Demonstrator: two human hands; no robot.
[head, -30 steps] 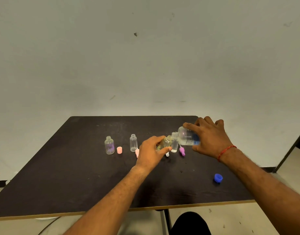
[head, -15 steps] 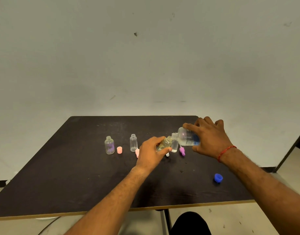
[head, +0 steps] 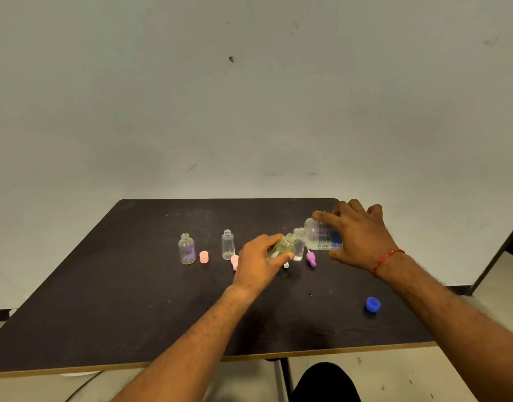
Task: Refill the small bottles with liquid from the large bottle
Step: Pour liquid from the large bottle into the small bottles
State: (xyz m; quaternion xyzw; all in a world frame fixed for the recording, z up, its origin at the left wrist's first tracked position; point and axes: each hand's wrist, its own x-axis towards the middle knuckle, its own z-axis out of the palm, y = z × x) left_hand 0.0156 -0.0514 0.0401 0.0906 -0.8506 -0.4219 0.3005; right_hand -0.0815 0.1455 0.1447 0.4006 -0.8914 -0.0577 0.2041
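My right hand point(head: 361, 242) grips the large clear bottle point(head: 320, 237) with a blue label, tipped on its side, its open neck pointing left. My left hand point(head: 258, 264) holds a small yellowish bottle point(head: 282, 247) tilted, its mouth close under the large bottle's neck. Another small clear bottle point(head: 298, 249) stands just behind them. Two more small open bottles stand upright to the left: one with a purple tint point(head: 187, 249) and a plain clear one point(head: 227, 245).
Loose caps lie on the black table point(head: 104, 300): a pink cap point(head: 204, 257), a pale pink one point(head: 234, 262), a purple dropper cap point(head: 311, 259) and a blue cap point(head: 373, 304) at the right front. The table's front edge runs near my forearms.
Both hands and the two held bottles stay almost still; the large bottle's neck stays at the small bottle's mouth.
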